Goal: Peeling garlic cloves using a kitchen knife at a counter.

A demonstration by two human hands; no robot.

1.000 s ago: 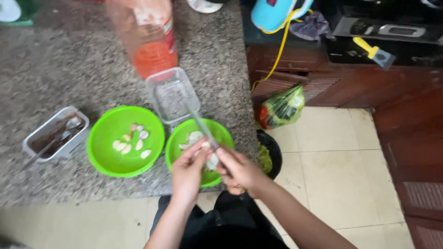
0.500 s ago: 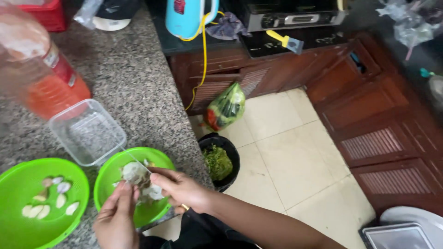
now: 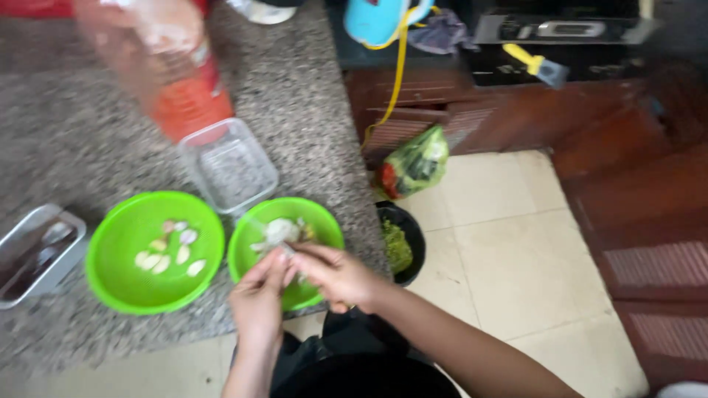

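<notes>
Head view: both hands meet over the right bowl (image 3: 324,228), 1 of 2 green bowls at the near edge of a speckled counter (image 3: 295,110). The left hand (image 3: 258,298) and right hand (image 3: 335,273) are together, fingertips pinched on a small pale piece (image 3: 286,252) that is too blurred to tell apart; whether each hand is clamped on it cannot be told for sure. Just beyond the fingers, inside the same bowl, lies a garlic clump (image 3: 280,231) with loose skins.

The left bowl (image 3: 118,273) sits just beside it, touching or nearly so, and holds several peeled cloves (image 3: 166,254). Behind the 2 bowls stands a clear tub (image 3: 228,166), and behind that a blurred bottle (image 3: 173,66) with a red label. A metal tray (image 3: 37,254) lies at the far left of the counter.

Off the counter, on the tiled floor (image 3: 501,243), a black bin (image 3: 402,243) with green scraps sits beside the right bowl's edge, and a bag (image 3: 417,162) of vegetables leans against a wooden cabinet (image 3: 590,125).
</notes>
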